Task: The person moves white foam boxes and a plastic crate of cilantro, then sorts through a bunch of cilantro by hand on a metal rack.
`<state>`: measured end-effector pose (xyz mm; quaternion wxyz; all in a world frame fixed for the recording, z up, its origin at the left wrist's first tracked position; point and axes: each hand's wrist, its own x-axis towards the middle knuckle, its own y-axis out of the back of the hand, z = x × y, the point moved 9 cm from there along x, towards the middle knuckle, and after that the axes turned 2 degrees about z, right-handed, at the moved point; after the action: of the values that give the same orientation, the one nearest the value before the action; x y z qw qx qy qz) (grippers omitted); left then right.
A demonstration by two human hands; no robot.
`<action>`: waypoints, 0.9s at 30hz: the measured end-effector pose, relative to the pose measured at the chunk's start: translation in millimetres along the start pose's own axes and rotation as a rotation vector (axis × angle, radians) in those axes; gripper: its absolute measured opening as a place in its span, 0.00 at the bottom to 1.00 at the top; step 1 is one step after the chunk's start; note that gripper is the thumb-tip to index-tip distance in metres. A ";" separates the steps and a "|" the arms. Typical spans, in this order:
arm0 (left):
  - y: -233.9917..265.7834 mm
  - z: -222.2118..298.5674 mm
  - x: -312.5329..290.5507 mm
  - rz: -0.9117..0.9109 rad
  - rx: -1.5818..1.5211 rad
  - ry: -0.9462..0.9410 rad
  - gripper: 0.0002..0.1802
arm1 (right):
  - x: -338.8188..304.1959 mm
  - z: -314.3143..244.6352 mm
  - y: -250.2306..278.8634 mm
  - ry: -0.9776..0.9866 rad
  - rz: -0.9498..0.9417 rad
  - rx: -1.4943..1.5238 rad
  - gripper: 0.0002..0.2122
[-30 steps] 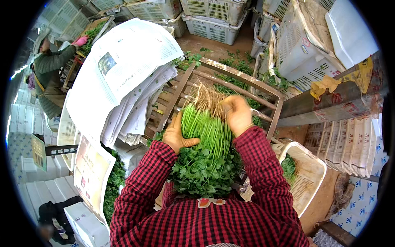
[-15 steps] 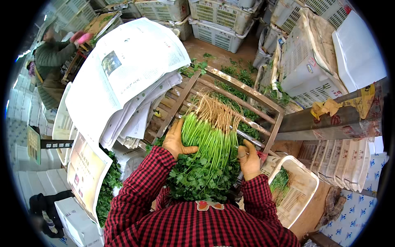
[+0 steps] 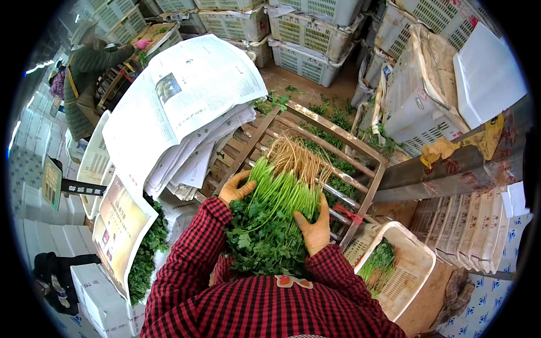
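Observation:
A broad bunch of coriander [image 3: 287, 188] lies before me on a slatted metal rack [image 3: 363, 209]. Its brown roots point away from me, and the dark leaves lie close to my body. My left hand [image 3: 235, 188] grips the bunch's left edge, thumb laid over the stems. On the other edge, my right hand [image 3: 314, 226] presses inward, with its thumb across the leaves and its fingers along the outer stems. The undersides of both grips are hidden.
Left of the rack rises a stack of newspaper sheets [image 3: 197, 84], with more greens [image 3: 147, 253] below it. A white crate [image 3: 414, 281] holding coriander stands at right. Stacked crates [image 3: 310, 36] line the back. Another person [image 3: 84, 79] works at far left.
My right hand has moved left, from beside the bunch onto its edge. My left hand has shifted slightly left and down. The whole view has shifted a little.

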<state>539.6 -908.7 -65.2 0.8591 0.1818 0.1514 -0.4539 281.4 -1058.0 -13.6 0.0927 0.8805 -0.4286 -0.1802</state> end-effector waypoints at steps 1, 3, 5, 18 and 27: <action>-1.5 -1.6 1.2 -0.020 -0.029 -0.022 0.45 | -1.5 2.9 3.0 -0.032 -0.013 0.025 0.50; -3.0 -3.4 4.4 -0.021 -0.017 -0.076 0.45 | -5.8 9.8 13.9 -0.094 -0.041 0.073 0.50; 1.6 -8.5 6.6 0.020 0.068 -0.136 0.46 | -8.9 23.4 33.7 -0.204 -0.049 0.002 0.47; -59.2 55.0 -18.4 -0.055 0.534 0.029 0.78 | 12.0 0.0 -32.0 -0.121 -0.198 -0.075 0.62; -65.8 50.2 -19.1 -0.117 0.173 -0.174 0.61 | 22.9 18.8 -48.4 0.085 -0.146 0.323 0.43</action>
<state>479.1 -951.8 -24.0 0.8222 0.2060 0.0467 -0.5285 321.9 -1046.5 -51.7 -0.0452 0.9195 -0.3826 -0.0778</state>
